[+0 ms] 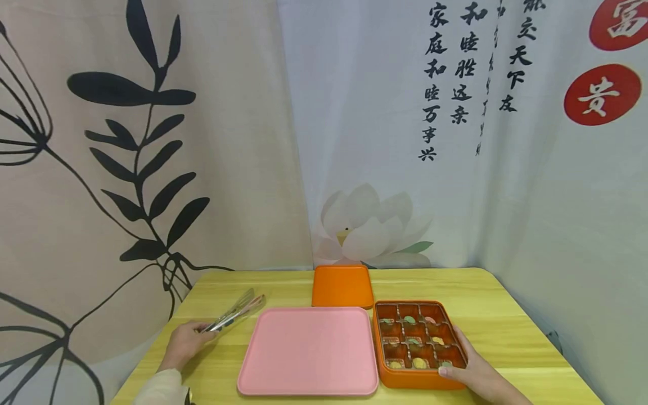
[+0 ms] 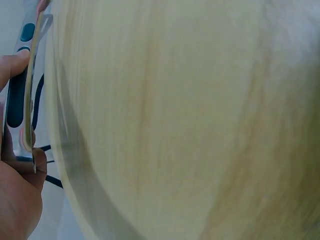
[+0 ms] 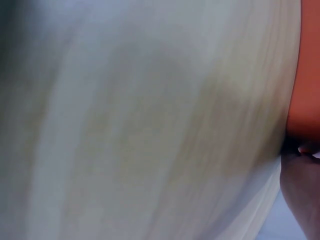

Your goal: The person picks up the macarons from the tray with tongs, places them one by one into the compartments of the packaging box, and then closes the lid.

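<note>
My left hand point(image 1: 185, 341) grips a pair of food tongs point(image 1: 238, 313) by the handle end at the table's left side. Dark green pads show along the metal handle of the tongs point(image 2: 17, 97) in the left wrist view. My right hand point(image 1: 475, 363) holds the right front corner of an orange box point(image 1: 420, 381), thumb over the rim and fingers along its right side. Clear dividers split the box into several compartments with small pieces in them, green, yellow and pinkish. Only a strip of the orange box point(image 3: 306, 75) appears in the right wrist view.
A pink tray point(image 1: 310, 351) lies between the tongs and the box. Behind it, near the table's back edge, is a flat orange lid point(image 1: 342, 286). Printed curtains point(image 1: 243, 140) hang behind the wood-grain table point(image 1: 496, 306).
</note>
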Demonstrator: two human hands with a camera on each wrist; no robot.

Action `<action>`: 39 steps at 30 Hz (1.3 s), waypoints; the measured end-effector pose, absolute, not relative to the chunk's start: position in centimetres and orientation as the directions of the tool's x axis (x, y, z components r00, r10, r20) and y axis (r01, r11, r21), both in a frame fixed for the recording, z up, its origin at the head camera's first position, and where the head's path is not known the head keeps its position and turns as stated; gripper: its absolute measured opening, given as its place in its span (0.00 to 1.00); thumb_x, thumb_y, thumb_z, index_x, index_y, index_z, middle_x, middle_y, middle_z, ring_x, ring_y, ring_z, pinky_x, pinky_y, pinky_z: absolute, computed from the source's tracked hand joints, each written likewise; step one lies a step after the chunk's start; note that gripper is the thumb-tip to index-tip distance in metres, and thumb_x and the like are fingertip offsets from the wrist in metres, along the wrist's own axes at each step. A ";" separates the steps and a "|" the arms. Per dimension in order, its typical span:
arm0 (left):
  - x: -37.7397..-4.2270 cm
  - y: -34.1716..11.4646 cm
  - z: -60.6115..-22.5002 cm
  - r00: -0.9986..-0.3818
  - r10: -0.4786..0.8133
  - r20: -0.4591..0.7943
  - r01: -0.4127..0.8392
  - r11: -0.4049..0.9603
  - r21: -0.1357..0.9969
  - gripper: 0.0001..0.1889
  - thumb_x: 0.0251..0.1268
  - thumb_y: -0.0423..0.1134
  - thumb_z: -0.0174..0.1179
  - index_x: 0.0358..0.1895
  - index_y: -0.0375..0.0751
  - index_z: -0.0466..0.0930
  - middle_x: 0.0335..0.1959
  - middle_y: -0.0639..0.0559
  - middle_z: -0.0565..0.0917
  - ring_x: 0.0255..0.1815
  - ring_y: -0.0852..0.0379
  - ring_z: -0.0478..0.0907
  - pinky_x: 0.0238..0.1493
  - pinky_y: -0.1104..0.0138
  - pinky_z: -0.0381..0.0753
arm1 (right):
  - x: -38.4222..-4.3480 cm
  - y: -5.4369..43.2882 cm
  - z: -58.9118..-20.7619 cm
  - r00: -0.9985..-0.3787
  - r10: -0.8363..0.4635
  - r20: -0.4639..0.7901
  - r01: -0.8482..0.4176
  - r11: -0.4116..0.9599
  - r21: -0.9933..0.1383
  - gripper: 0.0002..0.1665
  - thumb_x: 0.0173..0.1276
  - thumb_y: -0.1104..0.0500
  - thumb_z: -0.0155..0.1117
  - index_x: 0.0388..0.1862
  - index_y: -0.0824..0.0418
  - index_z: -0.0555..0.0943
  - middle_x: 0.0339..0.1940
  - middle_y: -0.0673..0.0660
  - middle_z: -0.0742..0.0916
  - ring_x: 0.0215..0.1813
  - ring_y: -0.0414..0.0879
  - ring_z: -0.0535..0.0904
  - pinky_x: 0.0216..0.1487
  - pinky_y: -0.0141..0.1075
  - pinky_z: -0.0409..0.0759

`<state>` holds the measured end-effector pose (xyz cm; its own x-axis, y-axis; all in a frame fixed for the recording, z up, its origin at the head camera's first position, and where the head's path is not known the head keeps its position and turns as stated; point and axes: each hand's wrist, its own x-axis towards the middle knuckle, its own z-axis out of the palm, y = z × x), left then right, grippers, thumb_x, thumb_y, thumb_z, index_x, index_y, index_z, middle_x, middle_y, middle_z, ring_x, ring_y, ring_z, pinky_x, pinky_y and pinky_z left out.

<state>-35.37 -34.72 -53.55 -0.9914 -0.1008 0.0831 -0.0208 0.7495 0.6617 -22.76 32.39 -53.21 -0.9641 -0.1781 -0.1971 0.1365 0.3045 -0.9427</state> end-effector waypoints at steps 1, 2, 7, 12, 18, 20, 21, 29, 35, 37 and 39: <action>-35.3 -34.7 -53.5 -0.992 -0.097 0.082 -0.018 0.749 0.662 0.22 0.55 0.47 0.72 0.45 0.31 0.85 0.42 0.41 0.85 0.42 0.47 0.78 0.42 0.53 0.76 | -22.8 32.4 -53.2 -0.965 -0.175 -0.194 0.134 0.307 -0.942 0.63 0.73 0.53 0.63 0.78 0.62 0.22 0.76 0.79 0.45 0.66 0.68 0.71 0.61 0.55 0.73; -35.3 -34.7 -53.5 -0.992 -0.093 0.083 -0.015 0.748 0.663 0.22 0.55 0.46 0.72 0.45 0.31 0.85 0.42 0.41 0.85 0.42 0.46 0.79 0.43 0.52 0.76 | -22.8 32.4 -53.3 -0.966 -0.175 -0.191 0.130 0.308 -0.942 0.63 0.73 0.53 0.63 0.78 0.63 0.22 0.75 0.80 0.45 0.66 0.68 0.71 0.61 0.55 0.73; -35.0 -34.6 -53.7 -0.993 -0.068 0.095 0.010 0.758 0.652 0.26 0.56 0.46 0.72 0.52 0.28 0.83 0.42 0.41 0.85 0.43 0.45 0.80 0.48 0.46 0.76 | -22.9 32.5 -53.4 -0.967 -0.173 -0.187 0.127 0.306 -0.943 0.63 0.73 0.54 0.63 0.78 0.63 0.23 0.75 0.80 0.45 0.66 0.68 0.71 0.61 0.56 0.73; -35.3 -34.4 -53.5 -0.993 -0.074 0.091 0.001 0.768 0.640 0.31 0.64 0.51 0.66 0.58 0.25 0.77 0.47 0.35 0.83 0.47 0.41 0.79 0.49 0.46 0.76 | -23.0 32.6 -53.4 -0.969 -0.166 -0.183 0.126 0.306 -0.944 0.63 0.72 0.53 0.64 0.78 0.62 0.23 0.74 0.81 0.48 0.63 0.66 0.74 0.59 0.55 0.75; -35.8 -33.4 -52.3 -0.989 -0.083 0.119 0.010 0.780 0.625 0.29 0.67 0.50 0.63 0.60 0.27 0.77 0.48 0.35 0.81 0.48 0.39 0.78 0.49 0.45 0.76 | -23.2 32.6 -53.4 -0.965 -0.174 -0.197 0.138 0.300 -0.944 0.63 0.73 0.52 0.63 0.77 0.62 0.22 0.75 0.81 0.48 0.63 0.66 0.73 0.60 0.55 0.74; -36.0 -32.9 -51.9 -0.987 -0.081 0.141 0.025 0.780 0.626 0.28 0.67 0.48 0.63 0.60 0.28 0.77 0.47 0.36 0.81 0.47 0.40 0.78 0.49 0.46 0.76 | -23.3 32.6 -53.5 -0.965 -0.175 -0.193 0.134 0.304 -0.943 0.63 0.73 0.52 0.62 0.77 0.63 0.22 0.74 0.81 0.48 0.64 0.66 0.73 0.60 0.55 0.74; -36.1 -32.6 -51.7 -0.985 -0.081 0.150 0.031 0.779 0.626 0.27 0.67 0.48 0.63 0.60 0.28 0.78 0.46 0.37 0.81 0.47 0.41 0.78 0.48 0.46 0.76 | -23.3 32.6 -53.5 -0.964 -0.182 -0.195 0.136 0.292 -0.947 0.63 0.73 0.52 0.62 0.77 0.63 0.22 0.75 0.81 0.47 0.64 0.66 0.72 0.60 0.55 0.74; -36.7 -29.6 -50.6 -0.984 -0.046 0.173 0.077 0.763 0.642 0.25 0.68 0.46 0.63 0.60 0.30 0.78 0.47 0.38 0.81 0.49 0.41 0.77 0.49 0.47 0.76 | -23.0 32.9 -53.8 -0.954 -0.181 -0.238 0.189 0.252 -0.949 0.62 0.75 0.51 0.60 0.76 0.61 0.19 0.74 0.82 0.49 0.62 0.66 0.74 0.57 0.55 0.76; -37.6 -27.1 -49.3 -0.982 -0.006 0.190 0.127 0.721 0.681 0.25 0.68 0.46 0.63 0.61 0.29 0.78 0.48 0.39 0.81 0.50 0.42 0.76 0.50 0.48 0.76 | -23.0 33.0 -53.4 -0.959 -0.198 -0.202 0.147 0.262 -0.954 0.63 0.74 0.52 0.61 0.77 0.60 0.19 0.74 0.82 0.48 0.63 0.67 0.73 0.58 0.55 0.76; -37.9 -26.2 -48.8 -0.980 0.014 0.197 0.150 0.703 0.695 0.26 0.68 0.46 0.64 0.61 0.29 0.78 0.48 0.39 0.81 0.50 0.43 0.76 0.50 0.49 0.76 | -23.0 33.0 -53.3 -0.960 -0.192 -0.204 0.144 0.289 -0.947 0.64 0.73 0.51 0.62 0.76 0.61 0.19 0.74 0.83 0.46 0.64 0.70 0.71 0.58 0.58 0.74; -38.1 -25.3 -48.5 -0.978 0.034 0.207 0.172 0.693 0.700 0.27 0.68 0.48 0.65 0.61 0.31 0.78 0.49 0.40 0.82 0.51 0.44 0.76 0.51 0.50 0.76 | -23.0 33.1 -53.3 -0.960 -0.174 -0.221 0.155 0.329 -0.932 0.65 0.73 0.49 0.63 0.76 0.62 0.20 0.74 0.83 0.43 0.67 0.76 0.64 0.59 0.63 0.70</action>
<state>-38.09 -25.32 -48.47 -0.9778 0.0336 0.2069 0.1720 0.6929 0.7002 -23.01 33.07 -53.26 -0.9597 -0.1740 -0.2209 0.1548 0.3289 -0.9316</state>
